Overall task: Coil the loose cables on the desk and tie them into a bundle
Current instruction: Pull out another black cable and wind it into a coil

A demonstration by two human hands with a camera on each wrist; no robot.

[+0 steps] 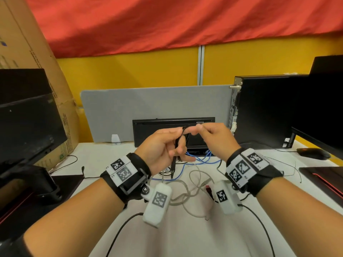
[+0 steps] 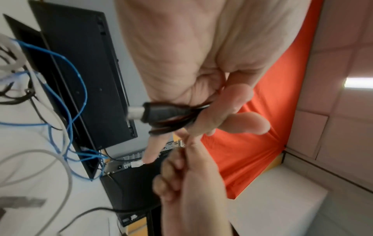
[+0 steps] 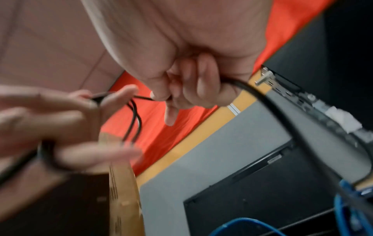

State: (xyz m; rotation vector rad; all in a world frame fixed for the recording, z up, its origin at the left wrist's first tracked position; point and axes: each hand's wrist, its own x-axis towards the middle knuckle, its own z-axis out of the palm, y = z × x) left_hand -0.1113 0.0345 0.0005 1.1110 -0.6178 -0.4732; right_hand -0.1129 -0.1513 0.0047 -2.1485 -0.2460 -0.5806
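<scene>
The left hand (image 1: 163,145) is raised above the desk with its palm turned inward, thumb and fingers curled round several loops of a thin black cable (image 1: 178,143); the left wrist view shows the cable's black plug with a silver tip (image 2: 153,112) sticking out of the grip beside the loops. Just to its right, nearly touching it, the right hand (image 1: 213,138) pinches the same black cable between thumb and forefinger, the other fingers curled in, and in the right wrist view the cable runs out of the back of that fist and away downward (image 3: 262,99). One end of the black cable hangs below the left hand toward the white desk (image 1: 167,238). On the desk beneath the hands lie a loose blue network cable (image 1: 204,160) and a tangled grey cable (image 1: 193,186), the blue one nearer the black keyboard (image 1: 172,125) that leans on edge against a grey partition (image 1: 148,108). A black desktop computer case (image 1: 263,108) stands to the right, with a black mouse (image 1: 313,153) on the desk near it. A dark monitor (image 1: 27,117) and a cardboard box (image 1: 27,43) stand at the left, under a red cloth (image 1: 167,21) hung over a yellow wall.
</scene>
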